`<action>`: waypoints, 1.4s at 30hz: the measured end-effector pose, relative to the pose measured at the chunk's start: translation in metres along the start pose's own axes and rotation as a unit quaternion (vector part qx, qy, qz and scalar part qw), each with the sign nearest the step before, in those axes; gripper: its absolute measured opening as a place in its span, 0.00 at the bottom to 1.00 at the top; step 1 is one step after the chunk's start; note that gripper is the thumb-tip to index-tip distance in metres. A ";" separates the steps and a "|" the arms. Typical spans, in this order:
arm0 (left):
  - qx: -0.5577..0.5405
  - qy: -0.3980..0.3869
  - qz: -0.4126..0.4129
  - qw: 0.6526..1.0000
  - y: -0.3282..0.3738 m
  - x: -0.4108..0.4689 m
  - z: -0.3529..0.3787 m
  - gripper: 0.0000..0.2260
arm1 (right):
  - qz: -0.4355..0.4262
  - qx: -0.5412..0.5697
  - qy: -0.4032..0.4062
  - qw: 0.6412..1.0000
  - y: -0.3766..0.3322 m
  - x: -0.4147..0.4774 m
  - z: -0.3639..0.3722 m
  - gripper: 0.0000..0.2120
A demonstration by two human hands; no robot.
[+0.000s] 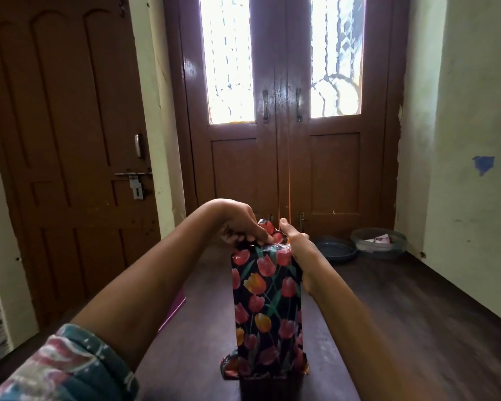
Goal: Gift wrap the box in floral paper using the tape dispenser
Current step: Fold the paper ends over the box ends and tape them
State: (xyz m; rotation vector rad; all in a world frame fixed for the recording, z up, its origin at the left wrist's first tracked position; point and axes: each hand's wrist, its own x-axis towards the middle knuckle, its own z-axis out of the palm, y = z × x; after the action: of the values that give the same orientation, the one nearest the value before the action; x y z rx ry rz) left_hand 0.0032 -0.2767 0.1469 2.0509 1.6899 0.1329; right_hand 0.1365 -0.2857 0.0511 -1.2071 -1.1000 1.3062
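Observation:
A tall box wrapped in dark floral paper (266, 308) with red and orange tulips stands upright on the dark wooden table (402, 328). My left hand (237, 227) holds the folded paper at the box's top end, fingers curled over the flap. At the top right corner, my right hand (294, 241) grips the box's edge with its thumb raised next to the paper flap. Shiny clear tape or plastic glints at the top fold. Loose paper flares out at the bottom end. I see no tape dispenser.
A dark round lid (336, 250) and a clear round container (379, 241) sit at the table's far right, near the double door. Something pink (175, 308) peeks out under my left forearm. A wall rises to the right.

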 end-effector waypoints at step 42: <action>-0.284 -0.057 0.001 0.957 -0.060 -0.026 0.011 0.08 | 0.057 -0.086 -0.032 0.994 -0.034 -0.026 -0.007 0.26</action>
State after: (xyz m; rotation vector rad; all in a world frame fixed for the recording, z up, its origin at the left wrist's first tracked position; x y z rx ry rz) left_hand -0.0530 -0.2976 0.1176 1.5945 1.3735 0.4389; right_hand 0.1464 -0.3090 0.0859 -1.3807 -1.2259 1.3671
